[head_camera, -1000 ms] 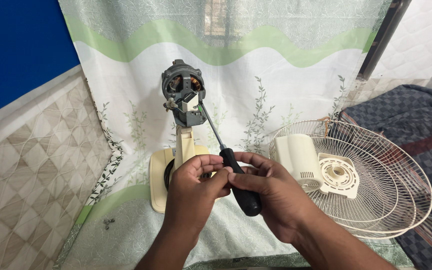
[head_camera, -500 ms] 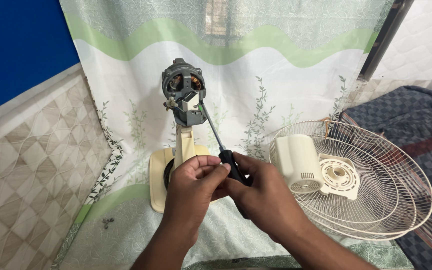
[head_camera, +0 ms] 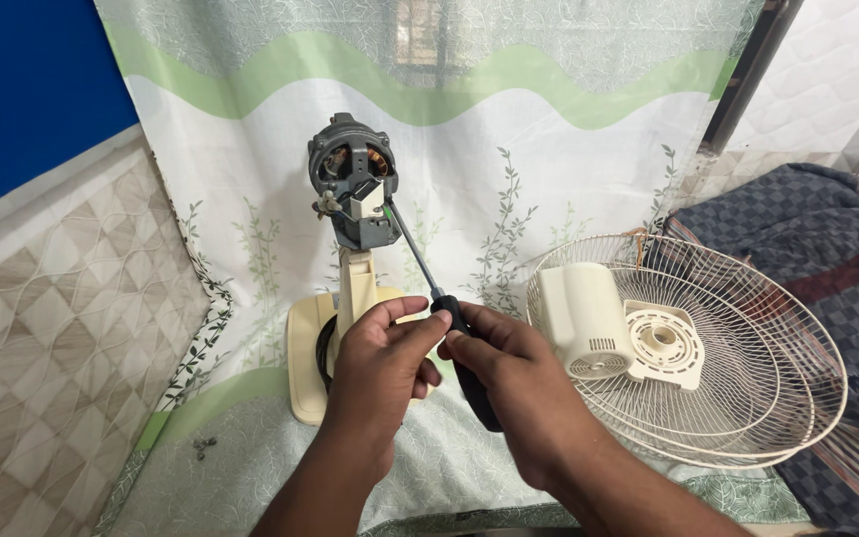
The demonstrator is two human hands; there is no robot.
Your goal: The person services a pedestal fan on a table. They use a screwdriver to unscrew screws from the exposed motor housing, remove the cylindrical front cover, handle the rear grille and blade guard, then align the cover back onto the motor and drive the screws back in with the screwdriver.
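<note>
Screwdriver (head_camera: 444, 318), black handle, slim shaft

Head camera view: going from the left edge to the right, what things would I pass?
Beige patterned floor tiles → small dark screws → cream fan stand with its bare grey motor → black-handled screwdriver → cream plastic motor cover → round wire fan guard → dark blue checked cloth.

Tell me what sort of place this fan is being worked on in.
Most likely the floor of a home, used as a makeshift repair spot. A leaf-print cloth is spread under the stripped fan motor, a patterned tile floor shows at the left, and a checked blanket lies at the right.
</note>
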